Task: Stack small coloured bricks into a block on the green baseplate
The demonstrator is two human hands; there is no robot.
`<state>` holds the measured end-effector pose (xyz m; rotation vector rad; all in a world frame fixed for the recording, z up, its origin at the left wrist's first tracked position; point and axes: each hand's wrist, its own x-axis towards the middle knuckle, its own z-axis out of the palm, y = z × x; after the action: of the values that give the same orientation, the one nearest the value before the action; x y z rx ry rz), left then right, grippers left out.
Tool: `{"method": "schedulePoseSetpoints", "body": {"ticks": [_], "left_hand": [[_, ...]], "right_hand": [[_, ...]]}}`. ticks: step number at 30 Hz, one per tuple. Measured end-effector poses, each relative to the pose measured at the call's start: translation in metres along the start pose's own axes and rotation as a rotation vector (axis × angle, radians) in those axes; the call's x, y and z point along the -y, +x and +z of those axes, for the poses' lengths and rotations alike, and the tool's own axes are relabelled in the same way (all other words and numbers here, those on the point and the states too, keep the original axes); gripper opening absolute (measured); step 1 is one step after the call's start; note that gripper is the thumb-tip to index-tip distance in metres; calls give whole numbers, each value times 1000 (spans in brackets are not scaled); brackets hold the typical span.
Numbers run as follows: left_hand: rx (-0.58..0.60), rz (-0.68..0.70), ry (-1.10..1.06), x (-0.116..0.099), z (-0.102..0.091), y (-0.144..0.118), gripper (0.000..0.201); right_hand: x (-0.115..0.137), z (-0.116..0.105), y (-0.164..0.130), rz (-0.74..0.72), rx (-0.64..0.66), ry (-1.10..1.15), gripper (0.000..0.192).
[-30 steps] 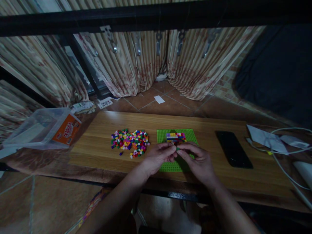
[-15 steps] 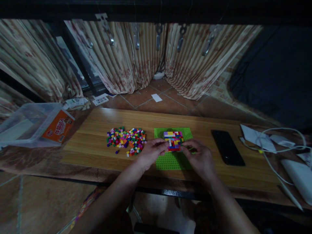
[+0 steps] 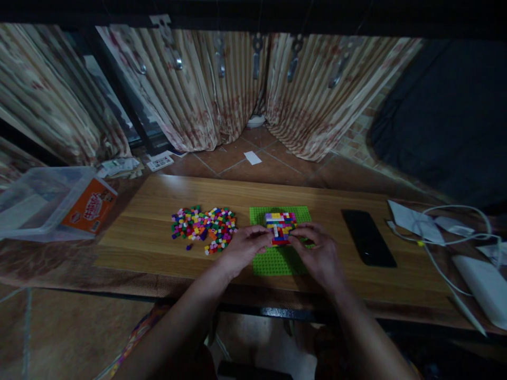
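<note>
The wooden table [image 3: 134,232] gives a firm base, and the green board [image 3: 273,264] lies flat on it, so pressing straight down should be safe; pushing sideways could slide the board. The pile of loose bricks [image 3: 216,227] sits well to the left, out of the way of the wrists. The left hand [image 3: 243,248] reaches the left side of the brick block [image 3: 281,224], thumb and fingers close together, and would do best as a steady brace there. The right hand [image 3: 320,258] is at the block's near right corner, thumb and forefinger nearly meeting; I cannot tell whether either hand pinches a brick. The block stands on the far half of the board. Each small piece is best lined up with its neighbours, then pressed evenly, without tilting.
</note>
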<state>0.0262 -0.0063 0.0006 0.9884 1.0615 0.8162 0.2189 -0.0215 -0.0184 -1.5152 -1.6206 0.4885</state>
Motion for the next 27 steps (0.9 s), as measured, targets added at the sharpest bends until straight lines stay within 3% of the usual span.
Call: {"method": "schedulePoseSetpoints", "body": {"ticks": [11,19,27], "left_hand": [[14,16,43,3,-2,2,24],[12,8,68,1,-1,1,21],[20,18,78,4,-2,3,24]], "right_hand": [[-8,5,7,138,-2,129,17],[-7,6,6,273,4,140,29],[-6,15,7,375,-61,366,29]]}}
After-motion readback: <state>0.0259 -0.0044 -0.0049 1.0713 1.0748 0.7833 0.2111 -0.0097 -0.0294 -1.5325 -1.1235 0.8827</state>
